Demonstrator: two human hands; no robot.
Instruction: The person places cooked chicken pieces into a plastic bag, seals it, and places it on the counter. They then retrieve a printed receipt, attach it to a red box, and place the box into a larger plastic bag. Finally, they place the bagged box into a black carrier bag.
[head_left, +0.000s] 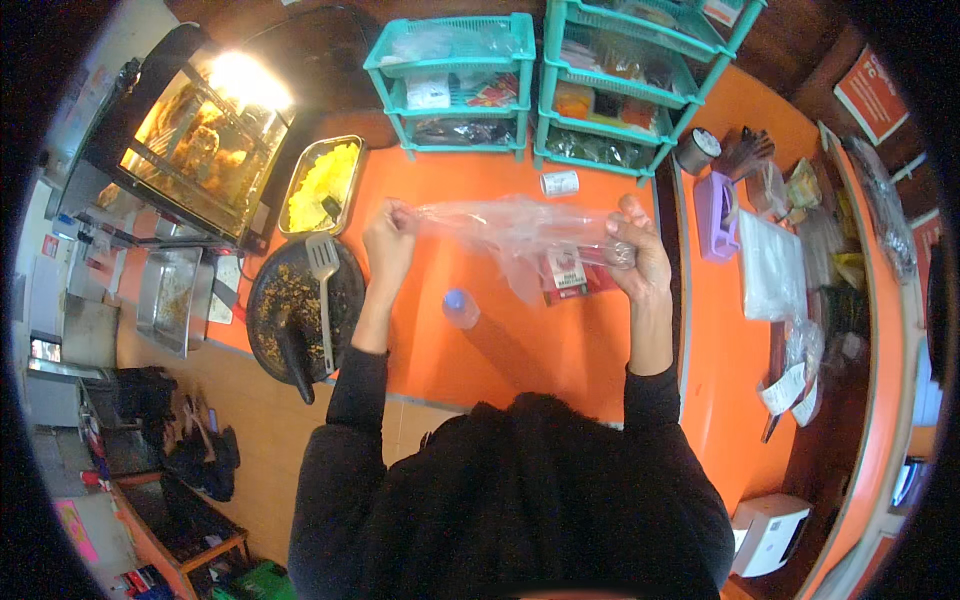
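Observation:
A clear plastic bag (510, 229) is stretched sideways above the orange counter (525, 352). My left hand (390, 236) pinches its gathered left end. At the other end my right hand (643, 251) grips the plastic, fingers and thumb closed around it. A small roundish thing (619, 253) shows by the right thumb; what it is, I cannot tell. Under the bag lies a red printed packet (574, 277), partly covered. Nearer to me stands a small clear bottle with a blue cap (459, 306). A white printed roll or tub (559, 183) lies just beyond the bag.
On the left are a stone mortar (262, 315) with pestle (294, 364) and slotted turner (324, 262), a metal tray (355, 187) of yellow food and a lit food warmer (202, 142). Teal shelf racks (457, 112) stand behind. A purple tape dispenser (716, 225) sits right. A person (202, 457) sits lower left.

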